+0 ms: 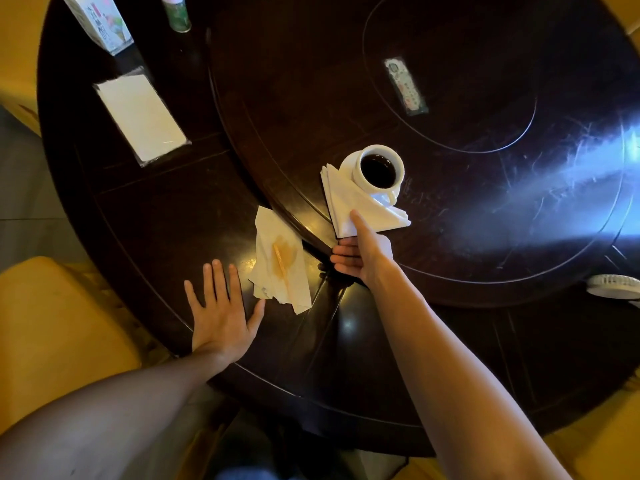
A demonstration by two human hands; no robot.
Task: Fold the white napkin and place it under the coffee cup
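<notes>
A white coffee cup point(379, 169) full of dark coffee stands on its white saucer point(348, 164) near the edge of the raised turntable. The folded white napkin point(349, 206), a triangle, lies partly under the saucer and sticks out toward me. My right hand point(362, 252) pinches the napkin's near corner, thumb on top and fingers beneath. My left hand point(221, 310) rests flat on the dark table with fingers spread, its thumb touching a second, stained napkin point(280, 261).
The stained napkin carries an orange stick. A clear-sleeved white napkin pack point(140, 114), a carton point(98, 20) and a small bottle point(176, 12) stand at the far left. A card point(405, 86) lies on the turntable. A white fan point(614, 287) sits at the right edge.
</notes>
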